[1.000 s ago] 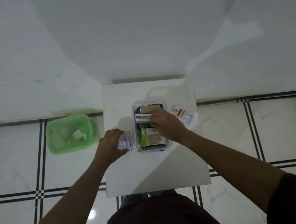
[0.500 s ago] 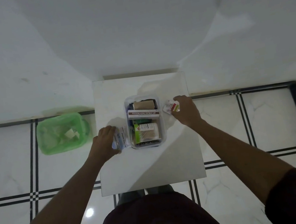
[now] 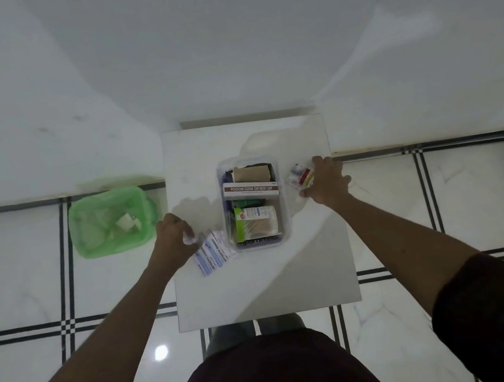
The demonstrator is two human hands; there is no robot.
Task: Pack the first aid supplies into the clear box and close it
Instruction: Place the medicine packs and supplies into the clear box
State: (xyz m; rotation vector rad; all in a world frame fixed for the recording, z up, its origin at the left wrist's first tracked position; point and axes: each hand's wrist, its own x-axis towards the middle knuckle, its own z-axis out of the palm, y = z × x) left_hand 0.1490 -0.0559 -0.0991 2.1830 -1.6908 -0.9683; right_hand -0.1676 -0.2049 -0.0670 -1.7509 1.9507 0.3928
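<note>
Two loose items remain outside clear box (image 3: 285, 231): left hand (image 3: 173, 240) pinches bandage strips (image 3: 214, 255) at its 8 o'clock; right hand (image 3: 326, 184) closed on sachet (image 3: 299, 176) at 3 o'clock. Lay both flat on top so lid seats.

Dim, wide-angle warp (floor glare)

Box (image 3: 246, 163) mid-table (image 3: 265, 287) — bin (image 3: 111, 221) left.

White counter (image 3: 264, 283); clear box (image 3: 283, 218); white ointment carton (image 3: 250, 189) with brown band; green-and-white packet (image 3: 254, 223); blue-and-white sachets (image 3: 214, 255); green bin (image 3: 109, 222); white marbled floor (image 3: 442, 201), black line grid
</note>
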